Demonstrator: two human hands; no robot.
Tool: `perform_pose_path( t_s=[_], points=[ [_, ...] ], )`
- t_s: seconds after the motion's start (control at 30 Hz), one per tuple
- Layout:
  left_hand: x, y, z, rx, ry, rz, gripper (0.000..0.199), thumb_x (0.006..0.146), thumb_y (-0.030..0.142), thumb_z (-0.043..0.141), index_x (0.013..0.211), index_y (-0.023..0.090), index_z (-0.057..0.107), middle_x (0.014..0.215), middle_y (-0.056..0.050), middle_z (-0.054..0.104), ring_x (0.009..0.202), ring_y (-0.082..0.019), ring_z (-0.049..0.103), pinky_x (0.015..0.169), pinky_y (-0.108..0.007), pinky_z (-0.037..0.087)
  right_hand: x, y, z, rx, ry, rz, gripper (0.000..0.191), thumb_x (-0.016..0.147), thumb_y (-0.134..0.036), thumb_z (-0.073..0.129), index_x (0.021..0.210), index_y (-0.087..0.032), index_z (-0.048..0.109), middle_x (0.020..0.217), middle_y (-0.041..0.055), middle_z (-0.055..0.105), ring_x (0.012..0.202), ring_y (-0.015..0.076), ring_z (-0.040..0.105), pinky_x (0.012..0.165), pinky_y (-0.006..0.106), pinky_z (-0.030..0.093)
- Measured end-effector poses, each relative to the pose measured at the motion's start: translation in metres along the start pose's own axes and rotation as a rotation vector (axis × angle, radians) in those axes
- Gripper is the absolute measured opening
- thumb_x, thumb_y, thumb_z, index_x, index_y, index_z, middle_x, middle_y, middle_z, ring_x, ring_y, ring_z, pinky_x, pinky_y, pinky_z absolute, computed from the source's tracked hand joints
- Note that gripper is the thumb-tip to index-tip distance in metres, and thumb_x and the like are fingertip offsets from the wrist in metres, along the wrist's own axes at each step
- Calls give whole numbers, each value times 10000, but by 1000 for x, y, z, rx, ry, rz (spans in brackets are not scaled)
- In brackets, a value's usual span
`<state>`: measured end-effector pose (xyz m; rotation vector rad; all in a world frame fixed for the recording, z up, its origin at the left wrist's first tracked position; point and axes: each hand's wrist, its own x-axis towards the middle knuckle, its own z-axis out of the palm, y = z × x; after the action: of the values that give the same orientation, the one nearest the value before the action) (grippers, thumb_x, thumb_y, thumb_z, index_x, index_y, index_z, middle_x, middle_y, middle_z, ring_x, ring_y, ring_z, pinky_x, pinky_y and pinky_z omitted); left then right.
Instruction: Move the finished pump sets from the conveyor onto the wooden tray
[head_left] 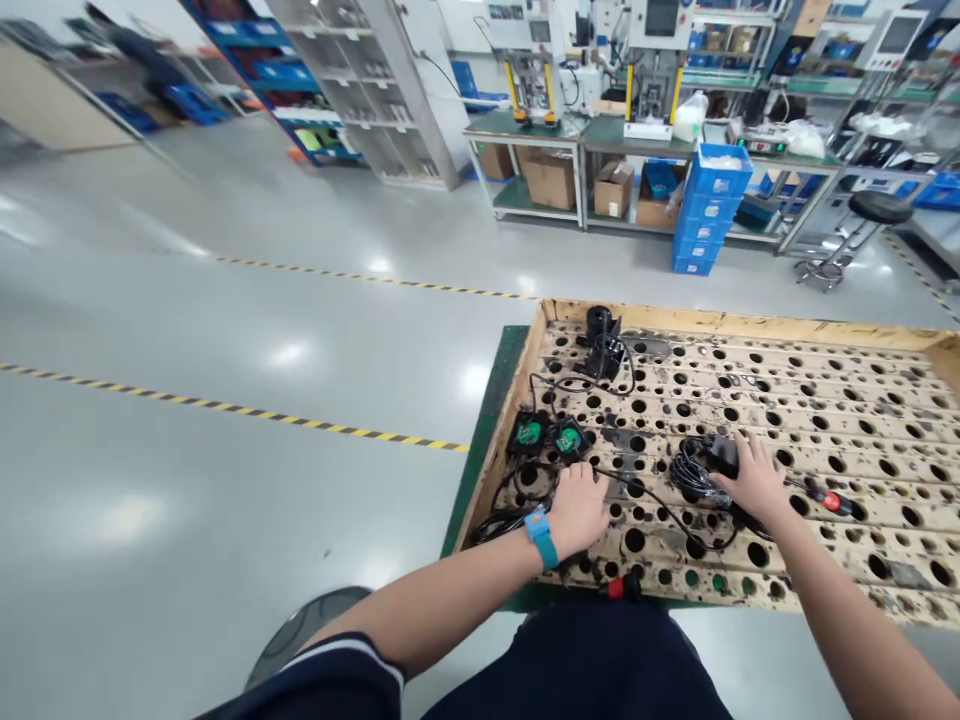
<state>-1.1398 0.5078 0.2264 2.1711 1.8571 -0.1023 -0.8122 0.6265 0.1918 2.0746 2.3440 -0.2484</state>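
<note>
My left hand point(581, 508), a teal band on its wrist, is closed over a black cable point(525, 495) at the left side of a perforated wooden tray point(765, 322). Just beyond it lie two black square units with green circuit boards point(529, 432). Toward the tray's middle, my right hand point(754, 485) grips a black box-like part point(722, 455), its thumb by a coiled black cable point(688, 475). A red-and-black connector point(831, 500) lies to the right of that hand. Another red-and-black connector point(621, 587) is at the near edge. My palms hide part of what they touch.
A black device with a cable point(602, 345) sits in the tray's far left corner. Beyond the tray stand stacked blue bins point(705, 212), workbenches with machines point(649, 75) and a black stool point(879, 208). A striped floor line point(247, 409) runs at left. A person point(139, 60) is far left.
</note>
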Motion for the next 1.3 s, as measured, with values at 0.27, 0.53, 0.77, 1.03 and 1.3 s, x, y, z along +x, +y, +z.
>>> perform_pose_path(
  t_s=[0.27, 0.53, 0.77, 1.03, 1.3],
  points=[
    [51, -47, -8, -30, 151, -414, 873, 848, 767, 523, 1394, 86, 489, 1220, -222, 573, 1111, -371, 563, 921, -456, 438, 31, 8, -9, 11, -196, -96, 645, 906, -538, 639, 1352, -76, 586, 1174, 207, 659, 1098, 358, 617, 952, 415, 475],
    [94, -57, 10, 47, 73, -469, 1006, 629, 645, 831, 1389, 86, 482, 1395, -266, 459, 1185, -393, 492, 948, -453, 407, -25, -45, -60, 309, -354, -212, 488, 851, -613, 659, 1110, -200, 656, 1139, 119, 674, 1043, 306, 642, 872, 399, 511],
    [99, -67, 5, -7, 23, -332, 975, 639, 482, 878, 1443, 160, 430, 1308, -191, 527, 1207, -349, 486, 999, -428, 380, -53, -54, -26, 219, -411, -207, 1020, 638, -383, 870, 1519, -199, 391, 1583, 207, 347, 1408, 394, 416, 1113, 523, 372],
    [103, -90, 0, -24, -37, -185, 1021, 651, 470, 863, 1513, 205, 384, 1360, -202, 513, 1267, -377, 488, 1078, -514, 337, -41, -34, -32, 531, -656, -173, 1306, 579, -478, 918, 1638, -218, 201, 1469, 178, 522, 1331, 364, 513, 1119, 482, 401],
    [104, -108, -6, -36, -102, -20, 1121, 602, 586, 864, 1537, 192, 386, 1379, -229, 504, 1236, -425, 534, 1094, -569, 347, -48, -55, -47, 452, -640, -173, 1100, 628, -383, 871, 1572, -190, 341, 1327, 136, 623, 1176, 326, 606, 1029, 447, 481]
  ],
)
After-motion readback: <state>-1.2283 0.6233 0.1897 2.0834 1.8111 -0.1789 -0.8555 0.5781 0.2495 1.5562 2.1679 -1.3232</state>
